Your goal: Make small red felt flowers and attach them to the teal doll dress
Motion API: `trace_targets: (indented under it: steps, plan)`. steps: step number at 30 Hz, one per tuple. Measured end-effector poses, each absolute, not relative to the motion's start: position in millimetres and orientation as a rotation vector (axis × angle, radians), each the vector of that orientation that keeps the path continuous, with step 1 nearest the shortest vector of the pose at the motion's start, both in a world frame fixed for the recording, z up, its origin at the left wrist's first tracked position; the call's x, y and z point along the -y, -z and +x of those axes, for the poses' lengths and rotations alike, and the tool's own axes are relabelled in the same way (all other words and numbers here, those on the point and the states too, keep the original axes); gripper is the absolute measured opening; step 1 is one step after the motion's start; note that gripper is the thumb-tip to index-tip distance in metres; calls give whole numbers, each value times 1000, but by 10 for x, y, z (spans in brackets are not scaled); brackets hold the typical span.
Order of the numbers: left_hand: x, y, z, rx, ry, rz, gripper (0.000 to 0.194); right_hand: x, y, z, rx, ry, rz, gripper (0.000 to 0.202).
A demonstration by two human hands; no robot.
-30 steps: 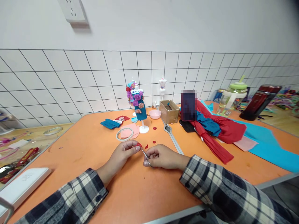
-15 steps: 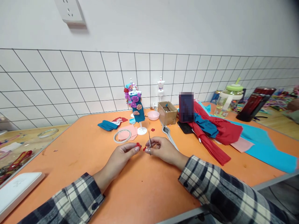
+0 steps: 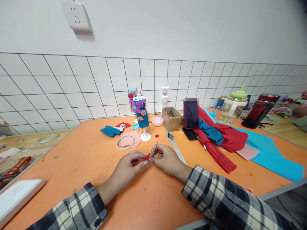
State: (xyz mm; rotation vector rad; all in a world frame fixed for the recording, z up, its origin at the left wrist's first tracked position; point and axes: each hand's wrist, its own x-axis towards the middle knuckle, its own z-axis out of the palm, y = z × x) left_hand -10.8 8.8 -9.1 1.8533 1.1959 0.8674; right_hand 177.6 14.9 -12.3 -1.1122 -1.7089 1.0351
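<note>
Over the orange table, my left hand (image 3: 134, 164) pinches a small crumpled red paper piece (image 3: 146, 157) between thumb and fingertips. My right hand (image 3: 165, 158) is closed around slim metal scissors (image 3: 156, 147), their pointed end upward. Its thumb and fingertips meet the red piece from the right, so both hands touch at it. The scissors' lower part is mostly hidden by the fingers. Beyond my hands stands a small dress form (image 3: 141, 111) in a blue paper dress with purple and peach flowers. A tiny red flower-like piece (image 3: 156, 136) lies near its base.
A tape roll (image 3: 119, 143) lies on pink paper (image 3: 137, 138) at left. Behind are a pink bowl (image 3: 157, 121), a cardboard box (image 3: 174, 123) and a phone (image 3: 191, 113). Red crepe paper (image 3: 233, 135), a green-lidded bottle (image 3: 233, 107) and a dark red flask (image 3: 260, 111) stand rightward.
My hands have come together; the red bits that were apart between them now meet at my fingertips. The scissors tilt more to the right. The view has shifted slightly.
</note>
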Motion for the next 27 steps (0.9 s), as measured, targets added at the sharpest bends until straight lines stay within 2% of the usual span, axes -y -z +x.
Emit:
trace_targets:
  steps: [6, 11, 18, 27]
  plan:
    - [-81, 104, -116, -1141, -851, 1871, 29, -176, 94, 1801, 1679, -1053, -1116, 9]
    - [-110, 97, -137, -1236, -939, 1654, 55, -186, 86, 1816, 1635, -1149, -1077, 16]
    - [-119, 52, -137, -1179, -903, 1509, 27, -188, 90, 1771, 1434, -1329, -993, 37]
    - [-70, 6, -127, -1083, -961, 1402, 23, -173, 98, 1789, 1547, -1271, -1046, 26]
